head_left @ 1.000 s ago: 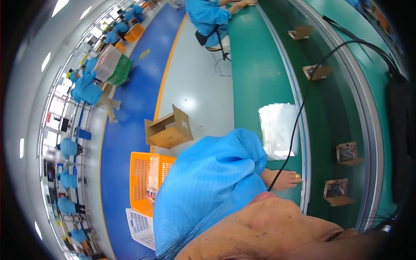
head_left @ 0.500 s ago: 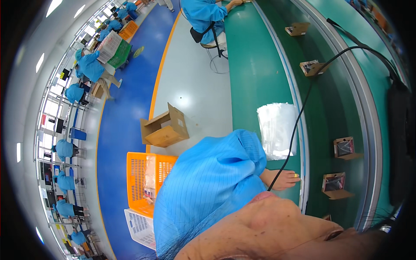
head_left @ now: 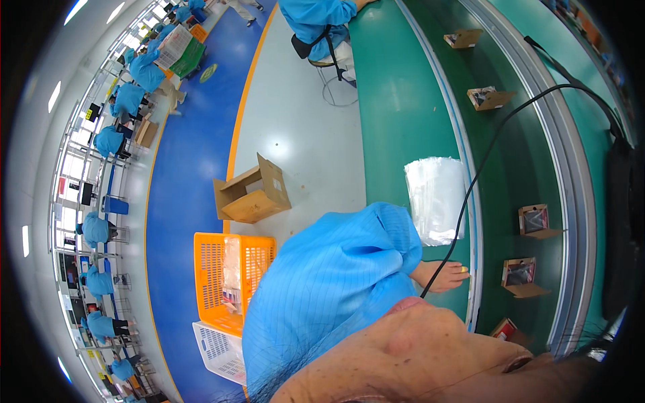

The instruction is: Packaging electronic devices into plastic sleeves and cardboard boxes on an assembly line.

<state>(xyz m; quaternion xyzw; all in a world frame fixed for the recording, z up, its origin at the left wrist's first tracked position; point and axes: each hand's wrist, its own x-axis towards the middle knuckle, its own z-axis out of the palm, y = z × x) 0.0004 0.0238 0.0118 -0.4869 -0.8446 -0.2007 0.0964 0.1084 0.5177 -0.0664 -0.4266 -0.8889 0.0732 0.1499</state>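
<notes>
My left hand (head_left: 442, 275) rests at the edge of the green worktop (head_left: 390, 134), its fingers stretched toward the metal rail and a yellow cover on one fingertip. Nothing shows in its grasp. Just above it in the view lies a stack of clear plastic bags (head_left: 437, 201). A black cable (head_left: 496, 138) runs across in front of the wrist. Beyond the rail, small open cardboard boxes (head_left: 535, 220) with dark contents sit on a dark green conveyor (head_left: 490, 181). My right hand does not show.
An orange crate (head_left: 209, 275) with wrapped items and a white crate (head_left: 218, 352) stand by my blue sleeve. An open carton (head_left: 259, 201) sits on the floor. A seated co-worker (head_left: 316, 27) is at the worktop's far end; another person pushes a loaded cart (head_left: 181, 50).
The boxes nearest me have shifted slightly up the view along the conveyor, and another shows more at the bottom. The cart has moved farther off. My left hand stays nearly in place.
</notes>
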